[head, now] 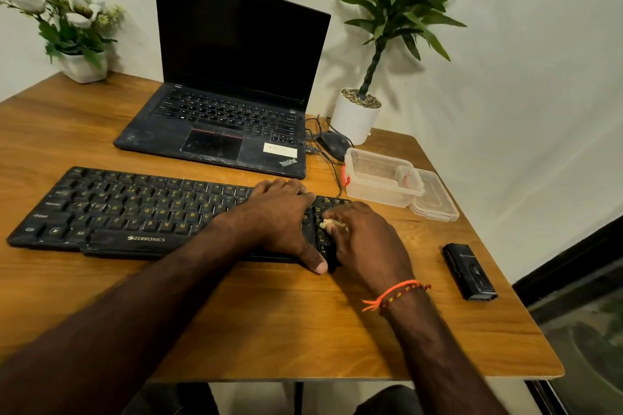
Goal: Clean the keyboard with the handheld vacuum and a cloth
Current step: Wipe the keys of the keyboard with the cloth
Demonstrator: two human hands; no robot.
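A black Zebronics keyboard [135,209] lies across the wooden table [269,313], dusty on its keys. My left hand [279,216] rests flat on the keyboard's right part, thumb hanging over its front edge. My right hand [364,239] is at the keyboard's right end, over the number pad, and pinches a small pale wad of cloth [332,223] against the keys. A black handheld vacuum [469,271] lies on the table to the right of my right hand, untouched.
An open black laptop [229,111] stands behind the keyboard. A mouse [333,143] with cables, a clear plastic box [381,177] and its lid [436,199] sit at the back right. Potted plants stand at the back left [84,67] and back right [355,118]. The table edge runs close on the right.
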